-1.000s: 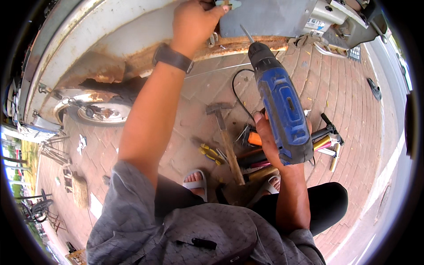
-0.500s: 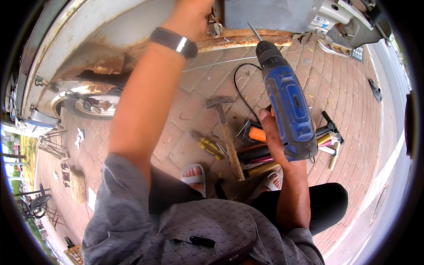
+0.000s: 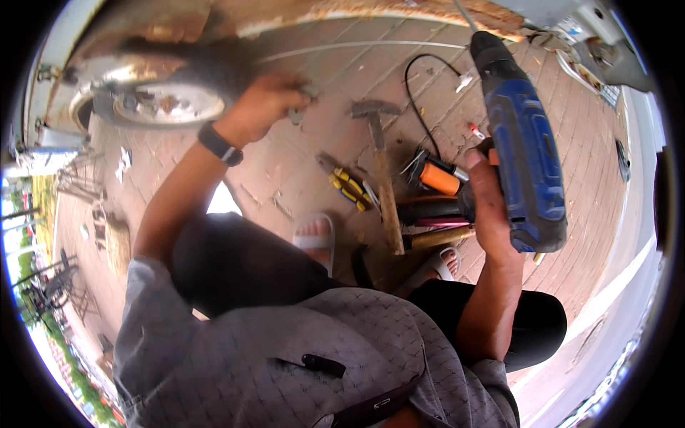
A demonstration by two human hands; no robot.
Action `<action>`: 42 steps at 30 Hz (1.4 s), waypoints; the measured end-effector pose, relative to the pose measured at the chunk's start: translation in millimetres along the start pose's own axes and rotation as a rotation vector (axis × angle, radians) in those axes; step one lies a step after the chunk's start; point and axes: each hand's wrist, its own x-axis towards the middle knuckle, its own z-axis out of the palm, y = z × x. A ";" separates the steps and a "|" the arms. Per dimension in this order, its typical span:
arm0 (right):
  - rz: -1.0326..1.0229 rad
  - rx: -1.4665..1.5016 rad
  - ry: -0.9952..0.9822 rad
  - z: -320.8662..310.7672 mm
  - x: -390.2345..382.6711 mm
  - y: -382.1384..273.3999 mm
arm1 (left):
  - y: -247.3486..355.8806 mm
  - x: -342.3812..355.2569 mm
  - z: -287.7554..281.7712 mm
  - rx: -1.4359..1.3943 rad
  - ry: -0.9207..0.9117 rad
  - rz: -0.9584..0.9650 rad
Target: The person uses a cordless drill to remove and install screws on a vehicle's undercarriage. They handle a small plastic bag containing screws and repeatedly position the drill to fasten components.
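My right hand is wrapped round the handle of a blue and black power drill. Its long thin bit points up and away, with the tip cut off by the top edge of the view. My left hand, with a dark band on the wrist, is over the paving beside a vehicle's wheel. Its fingers are closed on a small grey metal piece, too blurred to name. Just right of that hand a hammer lies on the bricks, and yellow-handled pliers lie near it.
Along the far side runs the vehicle's rusty lower edge. An orange and black tool and a black cable lie ahead of my feet. A wooden handle lies near my right sandal. Folding stools stand at left.
My left hand has come down and left from the vehicle's rusty edge, and a small grey piece shows in its fingers. The drill has shifted right in the view, still in my right hand.
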 end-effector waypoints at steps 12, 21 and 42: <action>0.190 0.146 -0.294 58.0 -37.8 20.1 | -215.3 -47.8 -53.0 0.304 0.460 -0.199; 0.235 0.093 -0.533 79.0 -45.5 8.4 | -239.6 -98.2 -73.5 0.776 0.477 -0.207; 0.354 -0.034 -0.653 94.6 -55.6 -7.0 | -271.2 -99.4 -48.8 1.017 0.386 0.056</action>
